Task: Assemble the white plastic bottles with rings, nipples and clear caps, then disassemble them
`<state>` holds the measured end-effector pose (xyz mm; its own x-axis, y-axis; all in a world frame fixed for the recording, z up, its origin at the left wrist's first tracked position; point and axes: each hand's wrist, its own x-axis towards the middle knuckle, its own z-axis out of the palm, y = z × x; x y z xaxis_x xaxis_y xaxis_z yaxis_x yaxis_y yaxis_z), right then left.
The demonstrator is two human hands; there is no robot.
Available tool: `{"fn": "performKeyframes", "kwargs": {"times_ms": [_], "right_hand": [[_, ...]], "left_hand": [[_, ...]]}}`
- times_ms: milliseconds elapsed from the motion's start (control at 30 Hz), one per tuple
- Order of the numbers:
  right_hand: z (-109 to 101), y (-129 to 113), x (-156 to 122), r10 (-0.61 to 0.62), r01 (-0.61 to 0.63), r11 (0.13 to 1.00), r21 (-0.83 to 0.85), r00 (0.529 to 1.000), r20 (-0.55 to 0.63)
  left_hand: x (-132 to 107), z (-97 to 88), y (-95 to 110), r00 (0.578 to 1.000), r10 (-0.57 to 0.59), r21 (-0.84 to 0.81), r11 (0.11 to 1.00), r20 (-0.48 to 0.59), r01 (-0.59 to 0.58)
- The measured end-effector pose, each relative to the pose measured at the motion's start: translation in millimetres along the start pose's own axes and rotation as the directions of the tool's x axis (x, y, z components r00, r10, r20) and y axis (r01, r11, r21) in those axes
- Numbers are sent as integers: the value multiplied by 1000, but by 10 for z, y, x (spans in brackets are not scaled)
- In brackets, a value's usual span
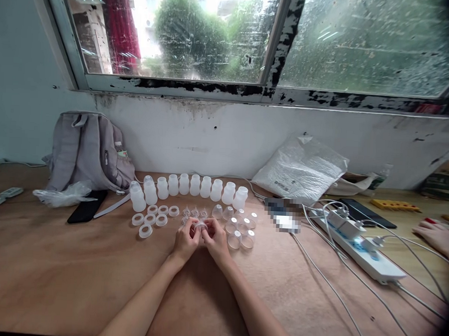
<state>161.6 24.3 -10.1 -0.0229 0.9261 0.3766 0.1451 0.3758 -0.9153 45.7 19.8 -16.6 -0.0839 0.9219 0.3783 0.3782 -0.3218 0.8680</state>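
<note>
My left hand and my right hand meet over the table, their fingers closed around a pale bottle ring. Fingertips cover much of it, and I cannot tell whether a teat sits inside. Just beyond my hands stand several clear bottle teats. Loose white bottle rings lie to the left of my left hand. Several clear domed caps are grouped close beside my right hand. Behind all these, a curved row of frosted baby bottles stands upright, two at the left end with domed tops.
On the right, a power strip with plugs trails cables across the table. A silver bubble bag leans on the wall. At left are a grey backpack, a plastic bag and a black phone. Another person's hand rests far right.
</note>
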Motion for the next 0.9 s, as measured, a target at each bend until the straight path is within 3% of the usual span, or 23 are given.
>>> {"fn": "performKeyframes", "kwargs": {"times_ms": [133,233,367,467,667,900], "right_hand": [[-33,-63,26,183,-199,907,372,980,78],[-52,-64,49,299,-317,815,485,947,116],[-49,-33,60,297,-346,807,479,938,177],[-37,-25,58,249,-281,847,451,960,130],[-12,-29,49,207,-243,869,432,970,129],[-43,-52,55,181,-228,916,330,969,166]], "left_hand": [[61,-27,-34,995,-96,-150,984,23,98],[94,-31,-29,978,-154,-283,940,138,188],[90,-26,15,931,-200,-398,862,304,315],[69,-31,43,909,-224,-443,815,352,372],[29,-46,81,896,-260,-470,779,361,415],[30,-44,149,901,-316,-435,796,296,422]]}}
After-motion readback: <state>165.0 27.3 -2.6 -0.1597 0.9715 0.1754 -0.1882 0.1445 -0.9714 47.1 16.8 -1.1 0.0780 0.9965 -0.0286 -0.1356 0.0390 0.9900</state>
